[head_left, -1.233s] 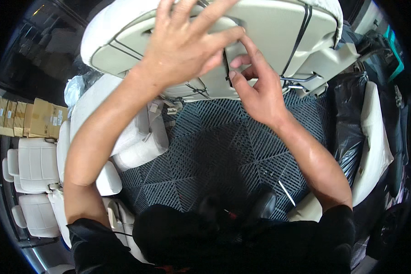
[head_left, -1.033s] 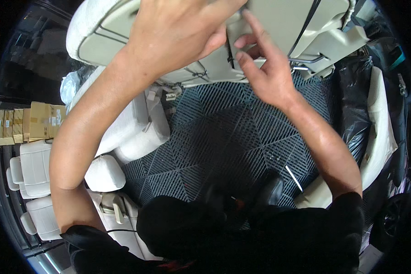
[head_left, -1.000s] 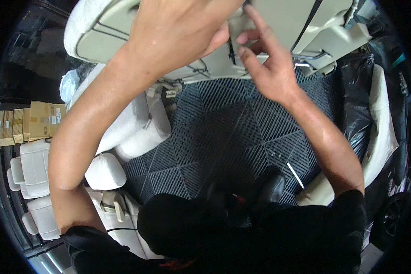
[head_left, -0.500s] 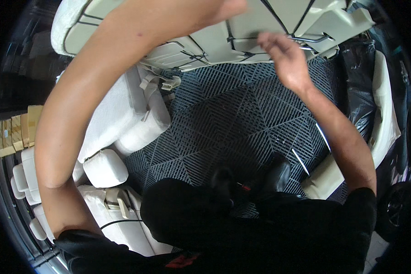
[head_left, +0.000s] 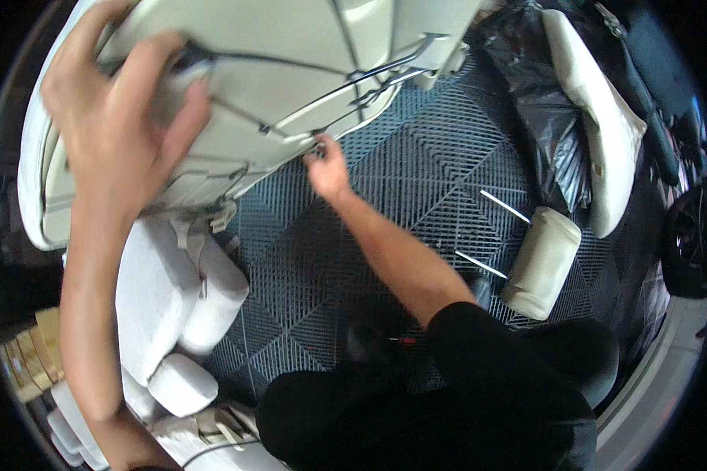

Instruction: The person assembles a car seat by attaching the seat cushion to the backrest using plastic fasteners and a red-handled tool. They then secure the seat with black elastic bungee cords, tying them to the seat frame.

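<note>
Our left hand [head_left: 122, 129] lies spread flat on the bulky, stiff cream seat cushion [head_left: 291, 71]; our right hand [head_left: 327, 166] pinches its lower edge, likely the surest hold.

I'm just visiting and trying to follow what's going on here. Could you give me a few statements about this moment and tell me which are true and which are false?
1. The left hand is pressed against the underside of the cream seat panel. True.
2. The right hand holds a screwdriver. False: it holds no tool; its fingers reach up to the lower edge of the panel, by the wire frame.
3. The floor is smooth pale wood. False: it is dark grey ribbed tile laid in a grid.
4. A cream headrest with two metal posts lies on the floor to the person's right. True.
5. Pale seat cushions lie stacked on the person's left. True.
</note>
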Action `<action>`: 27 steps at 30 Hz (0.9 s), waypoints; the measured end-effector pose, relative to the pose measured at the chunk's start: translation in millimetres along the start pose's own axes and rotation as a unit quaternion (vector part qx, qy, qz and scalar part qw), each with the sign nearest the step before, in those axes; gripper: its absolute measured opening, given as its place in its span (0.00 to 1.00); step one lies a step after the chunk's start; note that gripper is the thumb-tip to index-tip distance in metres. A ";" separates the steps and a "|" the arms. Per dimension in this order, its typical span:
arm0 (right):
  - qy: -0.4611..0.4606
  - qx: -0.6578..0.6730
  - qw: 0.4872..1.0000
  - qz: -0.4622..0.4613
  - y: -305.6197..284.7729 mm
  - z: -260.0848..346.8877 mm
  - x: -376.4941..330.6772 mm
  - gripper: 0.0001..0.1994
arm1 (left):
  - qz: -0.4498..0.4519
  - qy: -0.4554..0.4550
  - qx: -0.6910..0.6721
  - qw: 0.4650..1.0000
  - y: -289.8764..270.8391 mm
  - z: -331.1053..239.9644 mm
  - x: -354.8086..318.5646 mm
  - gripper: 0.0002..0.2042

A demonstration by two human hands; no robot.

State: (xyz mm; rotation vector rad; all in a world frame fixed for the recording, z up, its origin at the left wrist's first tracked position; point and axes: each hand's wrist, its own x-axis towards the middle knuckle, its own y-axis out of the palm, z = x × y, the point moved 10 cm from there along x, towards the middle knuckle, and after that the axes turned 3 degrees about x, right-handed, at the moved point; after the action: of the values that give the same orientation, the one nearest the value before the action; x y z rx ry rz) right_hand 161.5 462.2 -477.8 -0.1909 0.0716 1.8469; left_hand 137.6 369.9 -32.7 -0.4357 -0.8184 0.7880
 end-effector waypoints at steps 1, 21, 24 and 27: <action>-0.035 -0.026 0.999 0.002 5.8 11.6 -8.3 0.30 | 0.009 0.004 0.008 1.000 -4.1 2.4 -3.8 0.17; -0.079 0.250 0.959 -0.110 -53.3 -23.2 19.2 0.08 | -0.003 0.093 0.020 0.995 -13.7 -11.6 9.4 0.19; -0.183 0.153 0.924 -0.298 -187.6 12.7 48.9 0.13 | 0.027 0.068 0.022 0.997 -9.5 -9.4 3.4 0.21; -0.243 -0.067 0.906 -0.340 -296.5 72.6 91.8 0.41 | 0.002 0.053 0.013 0.999 -8.2 -11.1 8.7 0.21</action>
State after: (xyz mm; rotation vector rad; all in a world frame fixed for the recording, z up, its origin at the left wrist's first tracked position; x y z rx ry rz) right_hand 414.0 643.5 -407.1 0.1447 -0.4245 1.1527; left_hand 153.7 370.7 -30.3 -0.4528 -0.7079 0.7717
